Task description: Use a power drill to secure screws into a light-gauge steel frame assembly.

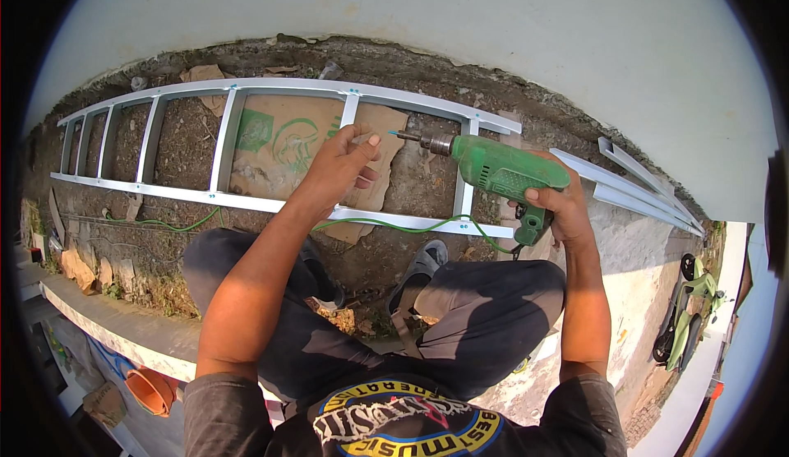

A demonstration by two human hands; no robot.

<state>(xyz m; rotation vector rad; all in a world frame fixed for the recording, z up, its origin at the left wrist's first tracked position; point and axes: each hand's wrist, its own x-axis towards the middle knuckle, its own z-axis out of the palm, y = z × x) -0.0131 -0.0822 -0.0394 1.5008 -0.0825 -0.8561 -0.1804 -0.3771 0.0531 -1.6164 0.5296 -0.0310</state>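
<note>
My right hand [546, 206] grips the handle of a green corded power drill [493, 163], held level above a white metal ladder [288, 204]. The drill's chuck carries a slim bit [403, 135] with a blue part, pointing left. Just left of the bit's tip is my left hand [353, 157], its thumb and forefinger close together and the other fingers curled; whatever may be between them is too small to make out. The ladder lies across the ground, small teal dots at its rung joints, with a torn cardboard sheet [271, 140] beneath it.
A pale wall [411, 5] runs along the back. Metal strips [625, 194] lie at the right, beyond them a green scooter-like object [690, 301]. A concrete ledge [115, 317] and orange bucket [150, 391] are lower left. My legs [477, 317] are bent below the ladder; a green cable [189, 225] trails across it.
</note>
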